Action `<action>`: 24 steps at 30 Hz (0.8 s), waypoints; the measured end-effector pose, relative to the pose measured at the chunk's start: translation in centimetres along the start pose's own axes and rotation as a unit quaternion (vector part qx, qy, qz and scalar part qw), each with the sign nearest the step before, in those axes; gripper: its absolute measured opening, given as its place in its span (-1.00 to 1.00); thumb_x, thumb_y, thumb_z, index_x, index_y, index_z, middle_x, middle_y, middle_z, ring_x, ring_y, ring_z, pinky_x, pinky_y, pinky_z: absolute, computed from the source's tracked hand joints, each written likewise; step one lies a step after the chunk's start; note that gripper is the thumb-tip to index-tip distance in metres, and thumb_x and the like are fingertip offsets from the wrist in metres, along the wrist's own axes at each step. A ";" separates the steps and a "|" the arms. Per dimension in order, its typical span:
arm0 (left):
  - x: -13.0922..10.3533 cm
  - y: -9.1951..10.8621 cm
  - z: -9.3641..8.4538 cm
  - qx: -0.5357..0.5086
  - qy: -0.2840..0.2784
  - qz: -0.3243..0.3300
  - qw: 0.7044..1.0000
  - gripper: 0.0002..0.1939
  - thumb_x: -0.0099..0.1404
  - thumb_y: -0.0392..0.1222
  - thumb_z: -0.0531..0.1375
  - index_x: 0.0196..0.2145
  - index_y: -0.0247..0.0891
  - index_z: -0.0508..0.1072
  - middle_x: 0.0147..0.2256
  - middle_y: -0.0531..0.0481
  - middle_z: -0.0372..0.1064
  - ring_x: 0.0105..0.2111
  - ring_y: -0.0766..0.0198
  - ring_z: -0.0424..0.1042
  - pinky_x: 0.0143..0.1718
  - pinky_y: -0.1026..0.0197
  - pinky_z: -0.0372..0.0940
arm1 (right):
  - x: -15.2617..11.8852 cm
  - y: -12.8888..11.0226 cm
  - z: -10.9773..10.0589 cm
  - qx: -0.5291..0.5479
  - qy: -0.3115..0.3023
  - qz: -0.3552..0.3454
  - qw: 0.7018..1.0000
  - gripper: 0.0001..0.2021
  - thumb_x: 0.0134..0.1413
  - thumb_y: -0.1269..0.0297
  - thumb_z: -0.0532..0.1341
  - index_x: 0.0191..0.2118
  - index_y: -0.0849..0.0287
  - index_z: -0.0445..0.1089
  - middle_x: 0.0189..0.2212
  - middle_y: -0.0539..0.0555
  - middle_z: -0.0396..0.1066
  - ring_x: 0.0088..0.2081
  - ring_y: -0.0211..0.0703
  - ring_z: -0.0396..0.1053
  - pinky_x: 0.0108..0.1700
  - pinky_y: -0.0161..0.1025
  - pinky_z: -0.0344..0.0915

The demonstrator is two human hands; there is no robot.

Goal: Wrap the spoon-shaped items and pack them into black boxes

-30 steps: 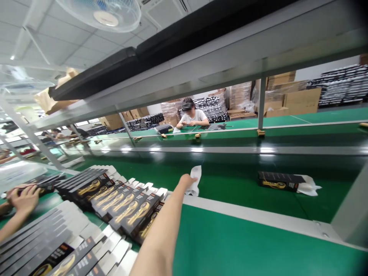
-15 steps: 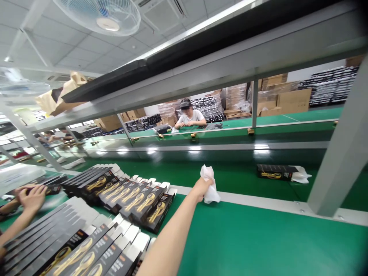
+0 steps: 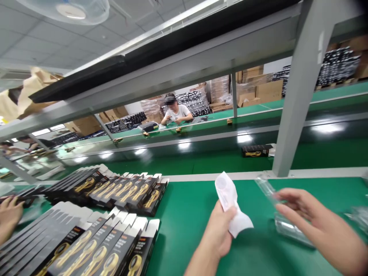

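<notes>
Left fingers [image 3: 230, 212] clamp pouch [image 3: 229, 196], apart from boxes [image 3: 153, 198]; right fingers [image 3: 287, 194] pinch plastic [image 3: 265, 186] near rail [image 3: 198, 177].

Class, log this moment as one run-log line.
left hand: gripping white pouch | right hand: holding clear plastic piece | green worktop: black boxes at left

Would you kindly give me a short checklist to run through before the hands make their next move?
1. Left hand gripping the white wrapper: ok.
2. Right hand holding the clear plastic strip: ok, at the fingertips, though blurred.
3. Lower clear plastic piece separate from that strip: cannot tell; fingers overlap the view.
4. Black boxes apart from both hands: ok.
5. Co-worker's hand well away: ok, far left.
</notes>
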State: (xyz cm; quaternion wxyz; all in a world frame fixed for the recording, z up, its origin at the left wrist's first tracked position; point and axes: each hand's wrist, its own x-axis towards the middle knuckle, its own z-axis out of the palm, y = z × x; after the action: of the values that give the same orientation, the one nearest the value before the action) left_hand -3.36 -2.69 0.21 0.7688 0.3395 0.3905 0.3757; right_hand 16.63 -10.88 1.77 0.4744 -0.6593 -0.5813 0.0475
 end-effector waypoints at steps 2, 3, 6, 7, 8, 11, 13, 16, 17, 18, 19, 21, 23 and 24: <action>-0.6 -1.1 1.1 0.016 0.017 0.051 0.998 -0.51 0.00 -0.31 0.28 -0.07 -0.30 0.31 -0.26 -0.03 0.37 -0.33 0.30 0.36 -0.30 0.31 0.25 | 0.0 -1.6 2.3 0.019 -0.075 0.023 0.997 -0.61 0.10 -0.09 0.15 -0.04 0.01 0.34 -0.30 0.01 0.48 -0.40 -0.17 0.46 -0.47 -0.35 0.43; -0.7 -1.5 1.7 0.028 0.033 0.076 0.996 -0.53 0.00 -0.30 0.28 -0.10 -0.29 0.31 -0.26 -0.03 0.37 -0.30 0.28 0.36 -0.27 0.30 0.25 | -0.2 -2.3 3.4 0.019 -0.106 0.019 0.994 -0.61 0.13 -0.07 0.13 -0.01 0.00 0.31 -0.28 0.01 0.46 -0.37 -0.17 0.45 -0.42 -0.31 0.44; -0.6 -2.2 2.8 0.056 0.100 0.118 0.986 -0.78 0.19 -0.09 0.14 -0.25 -0.25 0.29 -0.40 0.04 0.31 -0.41 0.30 0.32 -0.39 0.30 0.23 | -1.6 -3.9 6.0 0.001 -0.153 -0.027 0.988 -0.69 0.24 0.05 0.04 0.04 -0.03 0.26 -0.19 0.01 0.40 -0.24 -0.13 0.41 -0.23 -0.17 0.43; -0.6 -2.4 2.9 0.057 0.116 0.119 0.984 -0.78 0.25 -0.03 0.05 -0.28 -0.23 0.27 -0.46 0.06 0.26 -0.46 0.31 0.29 -0.43 0.30 0.22 | -2.1 -4.2 6.5 -0.004 -0.161 -0.034 0.986 -0.71 0.27 0.08 0.02 0.05 -0.03 0.24 -0.17 0.02 0.38 -0.20 -0.12 0.40 -0.19 -0.13 0.42; -0.7 -2.6 2.9 0.060 0.121 0.117 0.984 -0.75 0.28 0.01 0.00 -0.27 -0.22 0.26 -0.47 0.07 0.24 -0.48 0.32 0.28 -0.45 0.29 0.22 | -2.5 -4.2 6.8 -0.007 -0.162 -0.037 0.986 -0.72 0.28 0.10 0.01 0.05 -0.03 0.22 -0.16 0.02 0.37 -0.18 -0.12 0.38 -0.16 -0.11 0.40; -1.3 -3.4 2.2 0.141 0.084 0.148 0.975 -0.54 0.20 -0.01 0.15 0.00 -0.22 0.19 -0.17 -0.10 0.33 -0.20 0.19 0.37 -0.19 0.24 0.29 | -3.2 -3.4 7.0 -0.023 -0.121 -0.061 0.991 -0.70 0.28 0.12 0.03 0.09 -0.03 0.17 -0.09 0.03 0.36 -0.11 -0.13 0.36 -0.11 -0.11 0.40; -2.0 -3.8 1.5 0.181 0.029 0.157 0.970 -0.21 0.10 -0.10 0.27 0.19 -0.22 -0.02 0.17 -0.24 0.07 0.09 0.09 0.23 0.07 0.21 0.18 | -3.4 -2.5 6.9 -0.051 -0.069 -0.095 0.992 -0.67 0.27 0.13 0.06 0.12 -0.03 0.15 -0.04 0.03 0.35 -0.06 -0.10 0.34 -0.08 -0.10 0.39; -2.9 -3.7 1.0 0.071 -0.066 0.125 0.987 -0.04 0.00 -0.17 0.31 0.24 -0.21 -0.14 0.28 -0.27 -0.15 0.20 0.00 0.10 0.14 0.11 0.14 | -3.8 -1.5 6.8 -0.107 -0.027 -0.143 0.984 -0.63 0.26 0.16 0.08 0.15 0.03 0.13 0.00 0.07 0.34 -0.02 -0.04 0.31 -0.07 -0.06 0.37; -3.0 -3.4 1.1 0.019 -0.087 0.113 0.990 -0.09 0.01 -0.15 0.31 0.21 -0.21 -0.09 0.26 -0.28 -0.09 0.18 -0.03 0.13 0.09 0.08 0.19 | -4.0 -1.4 6.7 -0.121 -0.025 -0.158 0.980 -0.61 0.25 0.17 0.09 0.16 0.05 0.13 0.02 0.09 0.33 -0.01 -0.03 0.30 -0.06 -0.04 0.36; -3.1 -3.1 1.2 -0.020 -0.095 0.102 0.990 -0.17 0.04 -0.12 0.29 0.18 -0.20 -0.03 0.23 -0.28 0.00 0.16 -0.05 0.17 0.04 0.07 0.25 | -4.2 -1.3 6.7 -0.136 -0.025 -0.174 0.975 -0.60 0.25 0.19 0.09 0.17 0.07 0.14 0.03 0.10 0.32 -0.01 0.00 0.30 -0.06 -0.02 0.35; -3.2 -2.7 1.3 -0.042 -0.089 0.089 0.991 -0.27 0.10 -0.08 0.26 0.15 -0.19 0.02 0.19 -0.27 0.08 0.13 -0.05 0.22 -0.02 0.06 0.29 | -4.4 -1.2 6.6 -0.153 -0.027 -0.192 0.969 -0.59 0.23 0.22 0.11 0.17 0.07 0.14 0.05 0.09 0.31 -0.01 0.03 0.29 -0.05 0.00 0.34; -3.2 -2.2 1.5 -0.053 -0.050 0.065 0.995 -0.44 0.23 -0.04 0.17 0.11 -0.19 0.05 0.10 -0.25 0.21 0.05 0.00 0.32 -0.09 0.08 0.32 | -4.9 -1.2 6.3 -0.181 -0.030 -0.224 0.957 -0.56 0.19 0.23 0.14 0.18 0.03 0.16 0.06 0.06 0.31 -0.01 0.09 0.30 -0.06 0.05 0.34; -3.4 -2.1 1.6 -0.068 -0.031 0.045 0.996 -0.52 0.28 -0.07 0.13 0.09 -0.23 0.08 0.01 -0.24 0.31 -0.02 0.06 0.38 -0.11 0.11 0.32 | -5.2 -1.0 5.9 -0.174 -0.040 -0.237 0.955 -0.53 0.14 0.14 0.17 0.18 0.00 0.17 0.09 0.05 0.29 0.01 0.14 0.29 -0.07 0.08 0.36; -3.5 -2.2 1.6 -0.079 -0.034 0.039 0.996 -0.54 0.28 -0.09 0.12 0.07 -0.25 0.10 -0.03 -0.23 0.34 -0.04 0.08 0.40 -0.12 0.12 0.33 | -5.2 -0.8 5.7 -0.153 -0.043 -0.227 0.961 -0.49 0.13 0.08 0.16 0.19 0.02 0.15 0.12 0.07 0.25 0.04 0.17 0.27 -0.07 0.10 0.38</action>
State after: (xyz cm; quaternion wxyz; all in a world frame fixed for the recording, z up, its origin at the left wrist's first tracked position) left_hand -2.76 -7.06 0.40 0.7909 0.3052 0.3198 0.4232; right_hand 10.90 -11.93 -3.34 0.3413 -0.5722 -0.7356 -0.1223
